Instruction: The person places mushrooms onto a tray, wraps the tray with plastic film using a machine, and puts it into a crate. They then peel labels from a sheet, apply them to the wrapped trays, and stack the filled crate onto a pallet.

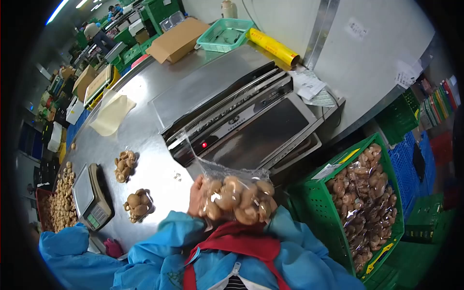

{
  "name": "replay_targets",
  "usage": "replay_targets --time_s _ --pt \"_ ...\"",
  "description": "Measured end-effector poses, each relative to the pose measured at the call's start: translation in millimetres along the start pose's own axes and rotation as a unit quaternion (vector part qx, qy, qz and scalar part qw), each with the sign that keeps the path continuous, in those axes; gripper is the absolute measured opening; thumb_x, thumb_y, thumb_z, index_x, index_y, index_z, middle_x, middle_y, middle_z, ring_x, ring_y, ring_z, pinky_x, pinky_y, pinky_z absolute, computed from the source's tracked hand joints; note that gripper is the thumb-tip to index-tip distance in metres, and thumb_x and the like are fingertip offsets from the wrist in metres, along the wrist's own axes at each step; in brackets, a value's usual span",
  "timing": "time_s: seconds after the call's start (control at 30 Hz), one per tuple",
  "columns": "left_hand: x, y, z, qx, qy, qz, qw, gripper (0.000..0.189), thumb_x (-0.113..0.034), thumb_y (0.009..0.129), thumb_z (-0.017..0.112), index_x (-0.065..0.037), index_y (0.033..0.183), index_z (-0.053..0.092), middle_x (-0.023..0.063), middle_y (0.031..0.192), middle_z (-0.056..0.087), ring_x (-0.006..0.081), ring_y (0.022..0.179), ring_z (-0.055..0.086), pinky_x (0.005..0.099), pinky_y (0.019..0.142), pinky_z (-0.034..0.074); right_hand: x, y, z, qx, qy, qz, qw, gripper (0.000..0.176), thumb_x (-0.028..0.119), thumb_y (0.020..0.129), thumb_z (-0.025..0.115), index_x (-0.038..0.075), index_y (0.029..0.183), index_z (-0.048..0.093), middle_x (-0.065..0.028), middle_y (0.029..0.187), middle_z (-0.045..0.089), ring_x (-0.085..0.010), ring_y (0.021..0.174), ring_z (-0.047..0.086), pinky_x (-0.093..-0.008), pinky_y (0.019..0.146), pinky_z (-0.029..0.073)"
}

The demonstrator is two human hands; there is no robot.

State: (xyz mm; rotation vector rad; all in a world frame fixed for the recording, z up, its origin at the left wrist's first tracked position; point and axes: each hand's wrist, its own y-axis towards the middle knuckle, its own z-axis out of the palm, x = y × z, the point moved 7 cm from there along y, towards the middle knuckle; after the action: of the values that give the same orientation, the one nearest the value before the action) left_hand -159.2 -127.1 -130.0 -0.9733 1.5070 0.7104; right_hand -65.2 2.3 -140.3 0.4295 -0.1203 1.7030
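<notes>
My left hand (196, 197) grips the left side of a clear plastic bag of mushrooms (237, 200), held up in front of my chest. The film at the bag's top stretches up towards the wrapping machine (241, 123), which has a red light lit. My right sleeve (290, 227) reaches the bag's right side, but the bag hides my right hand and its fingers. Two small piles of loose mushrooms, one farther (125, 166) and one nearer (138, 205), lie on the metal table left of my left hand.
A digital scale (92, 198) stands at the left, beside a heap of mushrooms (62, 200). At the right, a green crate (314, 208) holds packed mushrooms. A cardboard box (179, 39), a green basket (223, 47) and a yellow roll (273, 47) sit at the back. People work far off.
</notes>
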Motion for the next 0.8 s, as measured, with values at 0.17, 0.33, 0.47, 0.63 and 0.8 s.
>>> replay_targets --time_s 0.17,0.33,0.47,0.63,0.8 --pt "-16.9 -74.7 44.8 0.119 -0.525 -0.208 0.817 0.021 -0.015 0.091 0.049 -0.008 0.111 0.048 0.0111 0.099 0.057 0.0164 0.079 0.058 0.0265 0.066 0.05 -44.8 -45.2 55.3 0.084 -0.075 0.262 0.958 0.025 0.023 0.089 0.049 0.002 0.103 0.051 -0.0088 0.089 0.053 -0.017 0.073 0.049 -0.0268 0.067 0.04" --pt "-15.8 -110.4 48.8 0.284 -0.49 -0.244 0.787 0.024 -0.02 0.092 0.047 -0.008 0.112 0.048 0.0098 0.099 0.057 0.0157 0.081 0.057 0.0264 0.067 0.05 -46.2 -73.7 13.4 0.111 -0.454 0.459 0.755 0.032 0.023 0.088 0.052 0.001 0.111 0.051 -0.0119 0.101 0.057 -0.0193 0.089 0.054 -0.0298 0.081 0.042" --pt "-8.7 -140.7 38.3 0.325 -0.468 -0.257 0.781 0.026 -0.023 0.093 0.044 -0.007 0.113 0.048 0.0087 0.098 0.058 0.0151 0.082 0.057 0.0263 0.068 0.049 86.1 -3.8 77.1 -0.174 -0.516 0.06 0.836 0.045 0.026 0.086 0.057 0.0 0.121 0.047 -0.0145 0.114 0.056 -0.0218 0.104 0.056 -0.0334 0.091 0.043" --pt "-4.6 -149.2 51.0 0.336 -0.443 -0.275 0.784 0.03 -0.028 0.093 0.042 -0.007 0.113 0.049 0.0074 0.098 0.058 0.0143 0.083 0.056 0.0262 0.069 0.049 4.2 -10.2 185.2 0.195 -0.647 0.162 0.719 0.074 0.034 0.077 0.069 0.001 0.133 0.034 -0.0197 0.122 0.05 -0.0297 0.111 0.051 -0.037 0.092 0.042" --pt "5.5 -148.1 59.4 0.284 -0.401 -0.273 0.827 0.034 -0.032 0.094 0.039 -0.007 0.114 0.049 0.0061 0.098 0.058 0.0136 0.085 0.056 0.0261 0.07 0.048 32.3 -107.0 95.5 -0.009 -0.569 0.244 0.785 0.07 0.036 0.076 0.071 0.002 0.129 0.04 -0.013 0.115 0.055 -0.023 0.103 0.054 -0.0326 0.088 0.043"
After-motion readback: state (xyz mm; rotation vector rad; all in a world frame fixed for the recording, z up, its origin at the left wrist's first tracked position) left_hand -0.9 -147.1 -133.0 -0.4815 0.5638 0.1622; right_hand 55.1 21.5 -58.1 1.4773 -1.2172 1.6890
